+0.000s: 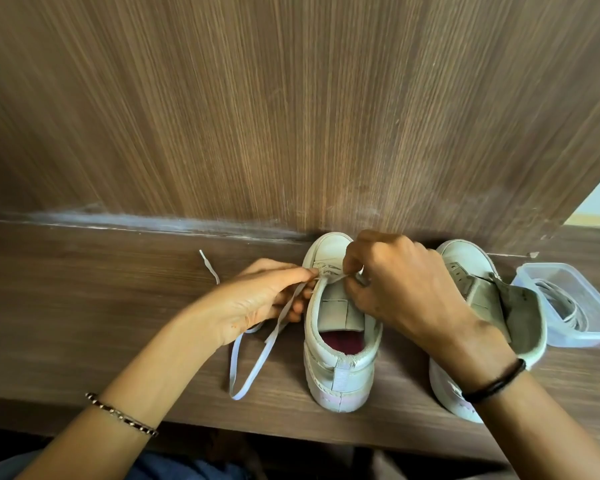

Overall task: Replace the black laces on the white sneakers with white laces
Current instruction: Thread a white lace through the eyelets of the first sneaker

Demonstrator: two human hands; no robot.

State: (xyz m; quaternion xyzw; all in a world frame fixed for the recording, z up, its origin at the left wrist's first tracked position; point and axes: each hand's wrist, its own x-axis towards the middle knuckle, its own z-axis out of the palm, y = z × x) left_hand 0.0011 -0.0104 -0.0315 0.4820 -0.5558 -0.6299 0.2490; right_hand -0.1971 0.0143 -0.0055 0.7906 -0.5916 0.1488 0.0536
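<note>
Two white sneakers stand on a wooden shelf, toes toward the wall. The left sneaker point(340, 344) has a white lace point(253, 362) threaded through its lowest eyelets. My left hand point(257, 299) pinches the lace at the shoe's left eyelet row, and the lace's slack loops down to the shelf. My right hand point(402, 285) pinches the lace on the right side of the same shoe. The right sneaker point(496, 299) carries no lace, and its tongue is folded back; my right wrist hides part of it.
A clear plastic container point(568, 303) with another white lace inside sits at the right, beside the unlaced sneaker. A wood-grain wall rises right behind the shoes. The shelf's front edge point(222, 427) runs just under my forearms.
</note>
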